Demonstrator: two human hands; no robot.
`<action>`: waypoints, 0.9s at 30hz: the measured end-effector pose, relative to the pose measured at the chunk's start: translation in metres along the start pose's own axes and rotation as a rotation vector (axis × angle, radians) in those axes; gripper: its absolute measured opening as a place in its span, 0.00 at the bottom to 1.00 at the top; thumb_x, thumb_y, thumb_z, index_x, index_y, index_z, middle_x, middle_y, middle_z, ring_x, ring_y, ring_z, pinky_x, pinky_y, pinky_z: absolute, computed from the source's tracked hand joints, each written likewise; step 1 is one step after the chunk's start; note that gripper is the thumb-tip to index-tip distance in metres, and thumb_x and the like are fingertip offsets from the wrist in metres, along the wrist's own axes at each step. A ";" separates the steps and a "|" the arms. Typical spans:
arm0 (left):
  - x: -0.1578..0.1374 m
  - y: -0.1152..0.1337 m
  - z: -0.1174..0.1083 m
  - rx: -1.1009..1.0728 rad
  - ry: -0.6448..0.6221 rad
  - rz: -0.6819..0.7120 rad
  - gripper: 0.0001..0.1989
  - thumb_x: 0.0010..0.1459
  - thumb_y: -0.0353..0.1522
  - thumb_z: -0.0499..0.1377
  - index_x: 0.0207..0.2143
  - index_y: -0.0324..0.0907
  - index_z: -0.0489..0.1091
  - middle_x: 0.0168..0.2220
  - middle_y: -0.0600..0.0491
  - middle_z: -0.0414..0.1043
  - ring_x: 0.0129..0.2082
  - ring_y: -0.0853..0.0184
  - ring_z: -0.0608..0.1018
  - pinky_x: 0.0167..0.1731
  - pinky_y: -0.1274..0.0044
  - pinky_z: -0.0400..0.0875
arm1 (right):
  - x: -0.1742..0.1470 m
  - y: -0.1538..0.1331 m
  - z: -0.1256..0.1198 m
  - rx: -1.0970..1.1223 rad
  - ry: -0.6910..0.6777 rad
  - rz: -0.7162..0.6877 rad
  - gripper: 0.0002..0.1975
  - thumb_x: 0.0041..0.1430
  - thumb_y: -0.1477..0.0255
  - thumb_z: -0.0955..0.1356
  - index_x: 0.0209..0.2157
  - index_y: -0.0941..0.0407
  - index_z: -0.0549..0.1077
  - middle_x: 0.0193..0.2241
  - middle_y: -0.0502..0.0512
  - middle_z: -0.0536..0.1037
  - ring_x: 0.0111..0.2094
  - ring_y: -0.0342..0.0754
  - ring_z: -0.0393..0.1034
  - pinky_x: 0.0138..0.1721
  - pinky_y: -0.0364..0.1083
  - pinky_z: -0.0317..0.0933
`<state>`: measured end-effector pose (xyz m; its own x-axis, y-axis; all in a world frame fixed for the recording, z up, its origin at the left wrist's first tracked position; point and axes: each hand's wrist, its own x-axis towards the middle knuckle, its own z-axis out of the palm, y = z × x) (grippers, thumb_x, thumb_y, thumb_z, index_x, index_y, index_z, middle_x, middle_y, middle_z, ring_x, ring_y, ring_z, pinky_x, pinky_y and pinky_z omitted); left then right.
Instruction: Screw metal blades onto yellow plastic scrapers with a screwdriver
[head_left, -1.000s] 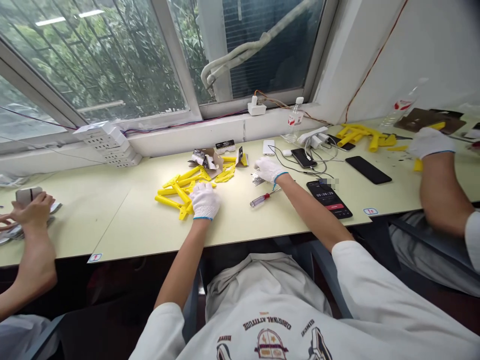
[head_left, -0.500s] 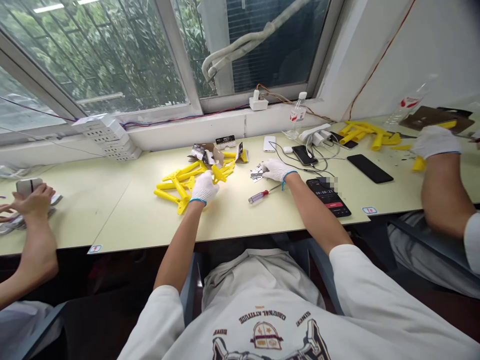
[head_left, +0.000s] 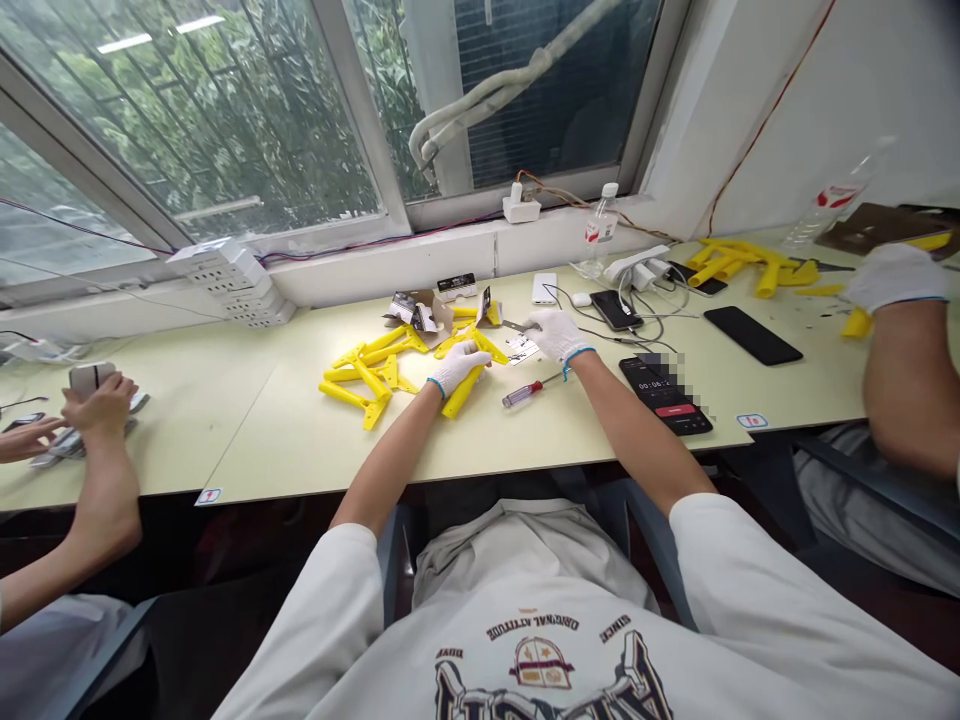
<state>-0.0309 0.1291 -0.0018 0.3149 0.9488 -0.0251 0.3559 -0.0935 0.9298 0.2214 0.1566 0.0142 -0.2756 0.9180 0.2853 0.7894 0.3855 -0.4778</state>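
My left hand (head_left: pixel 458 368), in a white glove with a blue cuff, is closed around a yellow plastic scraper handle (head_left: pixel 463 393). The handle's wide head points away to the right and its grip towards me. In my gloved right hand (head_left: pixel 556 335), the fingers pinch a thin grey metal blade (head_left: pixel 515 326), which sticks out to the left near the scraper head. A printed white paper (head_left: pixel 523 348) lies just beneath. Below my right hand rests a screwdriver (head_left: pixel 527 392) with a clear and red handle. More yellow scraper handles (head_left: pixel 367 375) are piled left of my left hand.
Opened small boxes (head_left: pixel 418 312) stand behind the pile. A phone running a timer (head_left: pixel 664 395) lies right of my right forearm, with a dark phone (head_left: pixel 752 335) beyond. Cables, a power strip (head_left: pixel 637 268) and a bottle (head_left: pixel 600 235) are at the back. Co-workers sit on both sides.
My left hand has moved right from the pile, bringing a yellow scraper handle in front of my right hand. The grey blade now shows at my right fingertips. The view has shifted slightly.
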 end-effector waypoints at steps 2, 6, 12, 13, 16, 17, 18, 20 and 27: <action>0.007 0.003 -0.003 -0.004 -0.024 0.006 0.11 0.58 0.38 0.67 0.40 0.40 0.78 0.32 0.46 0.80 0.34 0.61 0.79 0.38 0.68 0.72 | -0.002 -0.008 0.000 0.082 -0.056 0.016 0.21 0.75 0.59 0.71 0.57 0.62 0.78 0.52 0.59 0.80 0.51 0.49 0.78 0.56 0.51 0.76; 0.014 0.005 -0.006 -0.008 -0.061 0.024 0.11 0.55 0.37 0.70 0.37 0.38 0.79 0.31 0.45 0.81 0.36 0.59 0.81 0.40 0.69 0.74 | -0.007 -0.024 0.009 0.230 -0.164 0.038 0.20 0.75 0.59 0.71 0.55 0.62 0.78 0.49 0.58 0.81 0.48 0.47 0.78 0.52 0.48 0.76; 0.007 -0.006 -0.008 0.002 -0.077 0.039 0.12 0.53 0.35 0.71 0.38 0.38 0.81 0.34 0.47 0.82 0.36 0.60 0.81 0.40 0.71 0.74 | -0.012 -0.036 0.026 0.385 -0.290 0.073 0.15 0.73 0.65 0.73 0.50 0.64 0.80 0.44 0.58 0.82 0.43 0.43 0.78 0.49 0.45 0.75; 0.006 -0.007 -0.008 0.007 -0.082 0.040 0.12 0.53 0.35 0.71 0.38 0.38 0.81 0.35 0.47 0.82 0.36 0.60 0.81 0.41 0.71 0.74 | -0.014 -0.037 0.028 0.402 -0.297 0.081 0.15 0.73 0.65 0.73 0.50 0.64 0.80 0.44 0.58 0.82 0.43 0.44 0.78 0.49 0.45 0.75; 0.001 -0.008 -0.011 0.019 -0.100 0.046 0.12 0.52 0.35 0.71 0.39 0.38 0.82 0.37 0.46 0.83 0.37 0.60 0.82 0.41 0.71 0.75 | -0.019 -0.039 0.034 0.443 -0.291 0.102 0.17 0.75 0.62 0.72 0.52 0.63 0.79 0.47 0.58 0.81 0.46 0.45 0.78 0.50 0.47 0.76; -0.001 -0.008 -0.012 0.021 -0.107 0.050 0.13 0.52 0.35 0.71 0.39 0.38 0.83 0.39 0.46 0.84 0.38 0.59 0.82 0.42 0.71 0.75 | -0.020 -0.039 0.036 0.455 -0.285 0.107 0.18 0.75 0.61 0.72 0.52 0.63 0.79 0.48 0.58 0.81 0.47 0.46 0.78 0.51 0.48 0.76; -0.002 -0.008 -0.013 0.021 -0.114 0.055 0.13 0.52 0.35 0.71 0.39 0.38 0.83 0.40 0.45 0.84 0.39 0.59 0.82 0.43 0.71 0.75 | -0.020 -0.039 0.039 0.468 -0.280 0.111 0.19 0.75 0.60 0.72 0.53 0.63 0.79 0.48 0.58 0.80 0.48 0.47 0.78 0.51 0.48 0.76; -0.005 -0.007 -0.015 0.018 -0.123 0.065 0.14 0.52 0.36 0.71 0.41 0.39 0.84 0.43 0.44 0.85 0.42 0.58 0.83 0.44 0.70 0.76 | -0.019 -0.040 0.044 0.492 -0.279 0.122 0.18 0.75 0.61 0.72 0.52 0.63 0.79 0.47 0.58 0.81 0.47 0.46 0.78 0.51 0.48 0.76; -0.008 -0.011 -0.017 0.016 -0.117 0.066 0.16 0.52 0.37 0.71 0.42 0.40 0.85 0.43 0.45 0.85 0.41 0.56 0.84 0.42 0.70 0.76 | -0.008 -0.038 0.053 0.577 -0.300 0.141 0.12 0.67 0.75 0.75 0.50 0.65 0.82 0.42 0.58 0.85 0.39 0.42 0.78 0.44 0.41 0.73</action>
<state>-0.0518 0.1276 -0.0056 0.4386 0.8986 -0.0076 0.3449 -0.1606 0.9248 0.1650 0.1393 -0.0141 -0.3976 0.9174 -0.0161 0.4313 0.1714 -0.8858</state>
